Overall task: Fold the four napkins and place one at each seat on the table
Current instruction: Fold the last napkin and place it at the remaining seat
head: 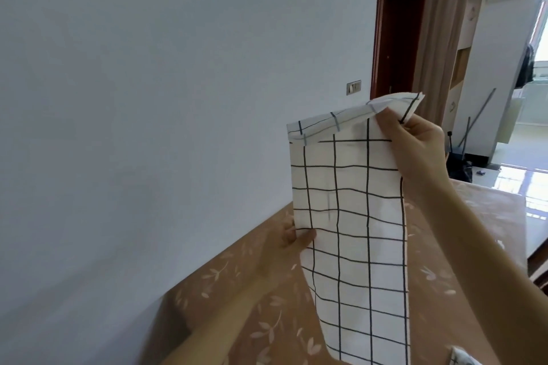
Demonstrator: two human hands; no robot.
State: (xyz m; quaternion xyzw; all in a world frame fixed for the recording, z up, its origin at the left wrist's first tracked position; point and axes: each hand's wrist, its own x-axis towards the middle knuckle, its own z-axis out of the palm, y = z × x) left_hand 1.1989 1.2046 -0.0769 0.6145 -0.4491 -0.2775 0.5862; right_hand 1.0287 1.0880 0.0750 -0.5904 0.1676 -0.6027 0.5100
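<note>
A white napkin (353, 216) with a black grid pattern hangs upright in the air above the table (255, 299). My right hand (415, 145) pinches its top right corner, where the upper edge curls over. My left hand (296, 235) pinches the napkin's left edge about halfway down, with the thumb on the near side and the fingers hidden behind the cloth. The napkin's lower end runs out of view at the bottom. A corner of another patterned napkin (459, 360) shows at the bottom right.
The table carries a tan cloth with pale leaf prints and stands against a white wall (148, 98) on the left. Beyond it are a dark wooden door (400, 29), a curtain and a bright tiled floor at the far right.
</note>
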